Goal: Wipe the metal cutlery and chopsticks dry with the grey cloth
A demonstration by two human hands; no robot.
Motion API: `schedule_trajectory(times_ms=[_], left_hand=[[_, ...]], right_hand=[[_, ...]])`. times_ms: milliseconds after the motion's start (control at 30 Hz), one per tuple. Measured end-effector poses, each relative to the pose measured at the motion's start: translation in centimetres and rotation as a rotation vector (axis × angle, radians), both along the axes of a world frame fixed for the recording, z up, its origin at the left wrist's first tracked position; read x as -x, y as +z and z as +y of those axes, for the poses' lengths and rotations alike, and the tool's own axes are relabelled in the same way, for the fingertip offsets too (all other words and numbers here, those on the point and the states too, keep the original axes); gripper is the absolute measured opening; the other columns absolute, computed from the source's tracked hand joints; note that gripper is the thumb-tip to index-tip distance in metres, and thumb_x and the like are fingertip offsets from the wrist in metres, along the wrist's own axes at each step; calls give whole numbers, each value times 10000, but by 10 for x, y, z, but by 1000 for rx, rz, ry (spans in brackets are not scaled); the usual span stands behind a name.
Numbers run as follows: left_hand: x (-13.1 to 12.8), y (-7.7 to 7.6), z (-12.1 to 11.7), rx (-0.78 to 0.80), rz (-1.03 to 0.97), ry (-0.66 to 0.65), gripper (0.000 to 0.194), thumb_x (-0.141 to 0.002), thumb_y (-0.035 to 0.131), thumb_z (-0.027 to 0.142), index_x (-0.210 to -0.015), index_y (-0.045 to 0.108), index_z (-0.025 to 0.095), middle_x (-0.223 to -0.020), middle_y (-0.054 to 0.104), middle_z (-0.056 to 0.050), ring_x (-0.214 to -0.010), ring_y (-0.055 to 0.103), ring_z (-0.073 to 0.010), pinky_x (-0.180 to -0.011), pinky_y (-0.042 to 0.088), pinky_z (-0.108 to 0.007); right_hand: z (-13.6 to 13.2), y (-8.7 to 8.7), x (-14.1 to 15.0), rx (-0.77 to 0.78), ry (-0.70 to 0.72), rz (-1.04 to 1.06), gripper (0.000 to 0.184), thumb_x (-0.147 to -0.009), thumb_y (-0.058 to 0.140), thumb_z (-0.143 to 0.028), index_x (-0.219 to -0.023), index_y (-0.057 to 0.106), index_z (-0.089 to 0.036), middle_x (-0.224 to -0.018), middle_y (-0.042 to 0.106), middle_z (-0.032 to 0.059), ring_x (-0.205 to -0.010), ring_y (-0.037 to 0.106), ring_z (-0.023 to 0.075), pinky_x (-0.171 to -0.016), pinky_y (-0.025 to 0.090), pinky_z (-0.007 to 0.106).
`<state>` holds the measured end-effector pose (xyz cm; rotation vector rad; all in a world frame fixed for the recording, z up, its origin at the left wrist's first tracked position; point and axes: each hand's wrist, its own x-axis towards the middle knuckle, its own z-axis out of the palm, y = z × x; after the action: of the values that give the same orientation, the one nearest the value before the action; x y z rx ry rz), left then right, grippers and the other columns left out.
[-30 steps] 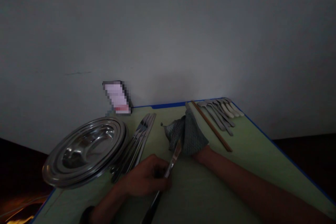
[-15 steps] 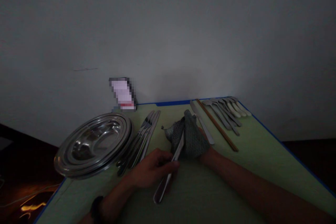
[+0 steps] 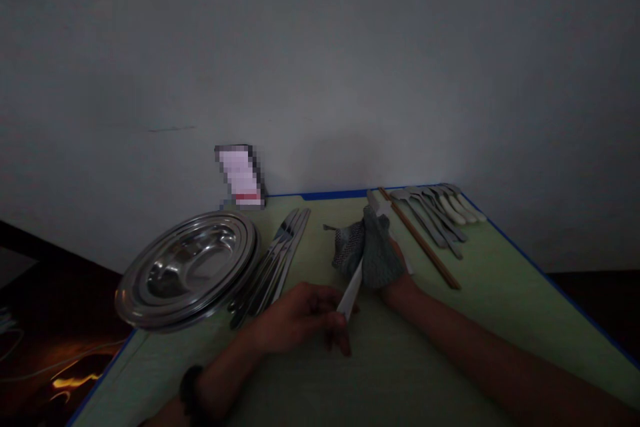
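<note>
Gone from below the left hand [image 3: 297, 320]: the handle end of the knife [image 3: 351, 293]

Only a short, pale length of metal in sight now, slanting above the table [image 3: 325, 393] from the left fingertips up into the cloth [image 3: 383, 257]. At the near end, a light pinch by the left hand, lower fingers hanging loose; at the far end, the right hand [image 3: 403, 290] clenched in the cloth, exact finger placement hidden.

To wipe well, keep the cloth snug on both faces and draw straight along the length with even pressure. Steady the near end by its flats, fingertips off any edge, without twisting. Mind the other knife [image 3: 376, 201], partly hidden beyond the right hand, beside the chopsticks [image 3: 420, 241].

Compared with the earlier frame, also a slight swing of view: plates [image 3: 125, 297] and piled knives [image 3: 291, 253] farther right in it, without clear sign of being handled.
</note>
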<state>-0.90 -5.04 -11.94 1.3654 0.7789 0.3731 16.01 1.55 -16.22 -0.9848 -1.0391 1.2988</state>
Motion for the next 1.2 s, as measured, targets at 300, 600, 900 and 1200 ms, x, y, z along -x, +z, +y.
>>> schedule_trajectory(times_ms=[300,600,900,1200], left_hand=[[-3,-6,6,-299,184,305,377,-905,352,441,-676,483,171,-463,524,38,-447,510,-103,-509,415,-211],[-7,-11,6,-363,236,389,385,-885,351,467,-652,462,182,-439,477,50,-396,470,-96,-436,374,-194],[-9,-6,5,-373,284,364,378,-879,393,456,-659,493,165,-485,477,46,-433,432,-84,-434,329,-185],[-5,0,1,-328,244,165,329,-857,435,378,-633,516,151,-543,532,12,-518,500,-106,-511,373,-202]], right_hand=[[-14,17,-1,45,-24,-172,353,-724,523,-549,-668,542,-200,-635,575,29,-596,516,179,-547,425,316],[-23,20,6,-101,152,-335,382,-664,665,-440,-927,565,-181,-904,650,54,-852,599,205,-761,457,338],[-22,18,4,-115,173,-340,349,-737,583,-475,-901,583,-167,-884,640,61,-847,587,206,-773,445,349],[-15,20,2,51,94,-132,390,-714,586,-507,-894,606,-162,-874,678,68,-841,629,223,-750,480,349]])
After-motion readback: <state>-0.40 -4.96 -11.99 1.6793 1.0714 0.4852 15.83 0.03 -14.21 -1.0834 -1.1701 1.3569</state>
